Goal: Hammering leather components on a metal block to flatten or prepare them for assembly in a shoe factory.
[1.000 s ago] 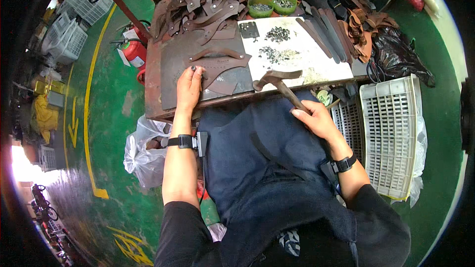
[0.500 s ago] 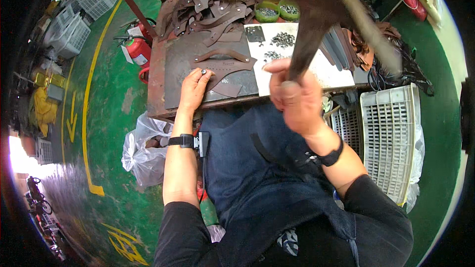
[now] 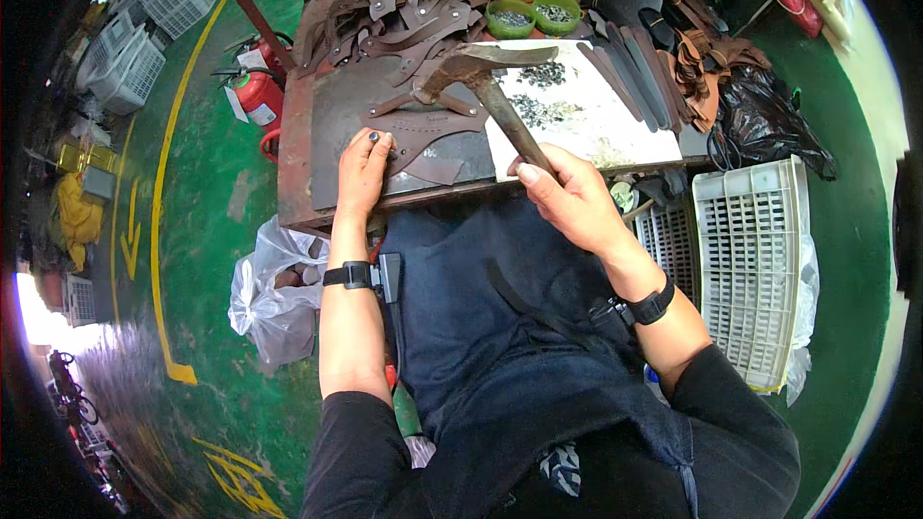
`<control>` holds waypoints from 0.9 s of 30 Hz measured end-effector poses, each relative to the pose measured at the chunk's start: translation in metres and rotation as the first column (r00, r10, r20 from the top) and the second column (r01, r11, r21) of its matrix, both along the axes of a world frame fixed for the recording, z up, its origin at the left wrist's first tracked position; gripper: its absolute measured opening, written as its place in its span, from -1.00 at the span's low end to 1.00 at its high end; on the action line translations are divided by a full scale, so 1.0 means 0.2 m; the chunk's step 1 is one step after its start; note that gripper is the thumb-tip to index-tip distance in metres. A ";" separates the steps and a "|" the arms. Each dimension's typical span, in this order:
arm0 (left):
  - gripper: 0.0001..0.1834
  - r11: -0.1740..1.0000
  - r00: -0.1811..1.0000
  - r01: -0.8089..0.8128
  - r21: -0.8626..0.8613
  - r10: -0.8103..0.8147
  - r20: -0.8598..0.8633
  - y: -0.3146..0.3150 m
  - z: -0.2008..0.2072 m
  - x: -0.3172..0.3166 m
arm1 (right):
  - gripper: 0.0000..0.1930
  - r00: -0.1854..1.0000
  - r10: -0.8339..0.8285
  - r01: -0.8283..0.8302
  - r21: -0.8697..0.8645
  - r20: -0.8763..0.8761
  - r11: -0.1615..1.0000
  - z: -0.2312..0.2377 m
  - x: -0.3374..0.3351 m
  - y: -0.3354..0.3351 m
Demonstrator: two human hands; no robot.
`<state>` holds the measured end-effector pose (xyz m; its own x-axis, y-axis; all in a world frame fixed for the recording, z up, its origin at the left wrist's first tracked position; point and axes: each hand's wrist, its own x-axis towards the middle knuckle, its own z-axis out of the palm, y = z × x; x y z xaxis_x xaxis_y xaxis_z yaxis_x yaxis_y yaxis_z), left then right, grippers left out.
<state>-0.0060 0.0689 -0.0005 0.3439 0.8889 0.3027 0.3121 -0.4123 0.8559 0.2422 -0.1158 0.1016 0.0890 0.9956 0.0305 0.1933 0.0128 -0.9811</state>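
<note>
My right hand (image 3: 577, 200) is closed round the wooden handle of a hammer (image 3: 516, 128). The hammer's long curved metal head hangs above the bench, over the far edge of a brown leather piece (image 3: 433, 133). This piece lies flat on a dark metal plate (image 3: 336, 115), with a narrow leather handle strap (image 3: 460, 100) along its far side. At the left end of the leather, my left hand (image 3: 361, 178) pinches a short round metal tool (image 3: 374, 136), of which only the dark round top shows. The hammer head is apart from this tool.
Brown leather pieces (image 3: 385, 5) are heaped at the far left of the bench. Green bowls (image 3: 511, 31) of small metal parts stand behind a white board (image 3: 586, 115) strewn with dark fittings. Leather strips (image 3: 639, 72) lie rightward. A white crate (image 3: 745, 269) stands right, a fire extinguisher (image 3: 258, 96) left.
The hammer has come down from high and close to the view to just above the bench. My right hand has lowered with it; my left hand keeps its place on the leather.
</note>
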 end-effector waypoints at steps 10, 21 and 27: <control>-0.72 0.996 0.996 0.078 0.043 -0.076 -0.044 -0.02 0.04 0.00 | -0.70 0.993 0.065 -0.044 0.216 -0.094 0.975 0.24 -0.12 0.02; -0.75 0.994 0.998 0.037 0.106 -0.033 -0.046 0.02 -0.04 0.00 | -0.74 0.916 0.065 -0.060 -0.024 0.395 0.998 -0.10 -0.16 0.17; -0.75 0.983 0.995 -0.015 -0.184 0.033 0.095 0.02 -0.04 -0.01 | -0.76 0.992 -0.055 0.039 0.132 0.116 0.990 0.07 -0.06 0.05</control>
<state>-0.0083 0.0724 -0.0081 0.2991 0.9398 0.1654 0.2317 -0.2397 0.9428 0.2304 -0.1065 0.1160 0.1234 0.9774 0.1717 0.3116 0.1261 -0.9418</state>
